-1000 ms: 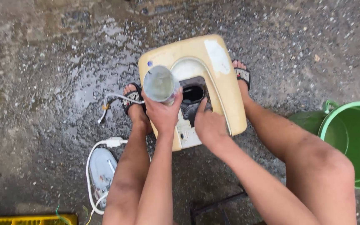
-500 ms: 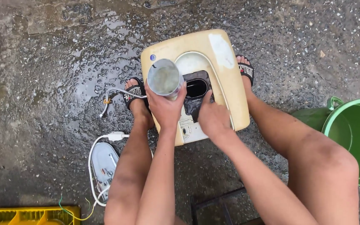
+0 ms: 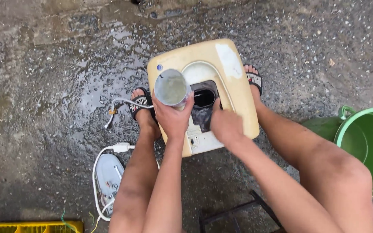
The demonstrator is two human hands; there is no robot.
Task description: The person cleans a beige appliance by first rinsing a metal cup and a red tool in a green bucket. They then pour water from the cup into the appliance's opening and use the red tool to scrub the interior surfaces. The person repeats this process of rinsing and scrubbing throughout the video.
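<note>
Watching the head cam feed here. Nearest me, at the bottom edge, there's a yellow crate point(image 3: 31, 226) in the left corner, a dark stool frame point(image 3: 234, 211) between the knees, and a white cover point(image 3: 109, 177) with its cord lying on the wet concrete point(image 3: 44, 86) by the left shin. Further up, the left hand point(image 3: 173, 118) is wrapped around a metal can point(image 3: 171, 88), fingers curled tight on its side, holding it upright over the casing's left edge. The right hand point(image 3: 226, 125) is pressed down at the dark opening in the middle of the cream casing point(image 3: 238, 95), fingers tucked in toward the hole; I can't tell if it's pinching anything in there. Compared with a second ago not much has shifted: same grip on the can, same hand at the opening, only the view slid a bit, so I'd guess it's slow fiddly work inside that hole, no progress I can see. Sandalled feet brace the casing on both sides, loose wires point(image 3: 117, 108) trail left, and a green bucket point(image 3: 368, 146) sits at the right edge.
</note>
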